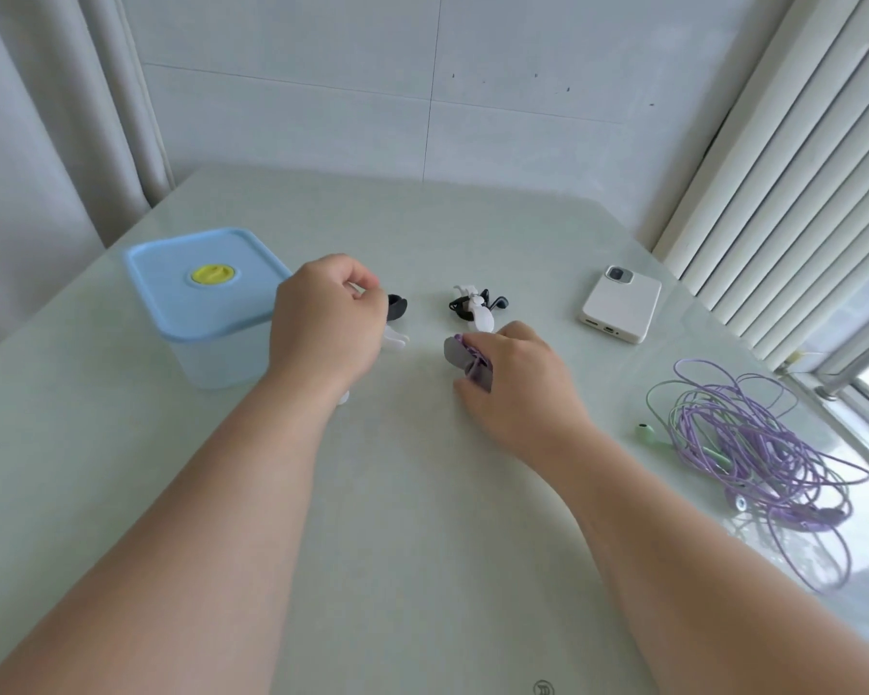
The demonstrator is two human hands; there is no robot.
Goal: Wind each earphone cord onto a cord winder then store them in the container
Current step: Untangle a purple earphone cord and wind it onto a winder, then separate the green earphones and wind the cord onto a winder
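My left hand curls round a black cord winder with white earphone parts poking out beneath it. My right hand grips a grey winder wrapped in purple cord just above the table. Between and behind the hands lies another winder with black and white earphones. A loose tangle of purple and green earphone cords lies at the right, with a green earbud at its left edge. The container, pale blue with a closed lid and a yellow knob, stands at the left.
A white phone lies face down at the back right. The pale green table meets a tiled wall behind, a curtain at the left and window blinds at the right.
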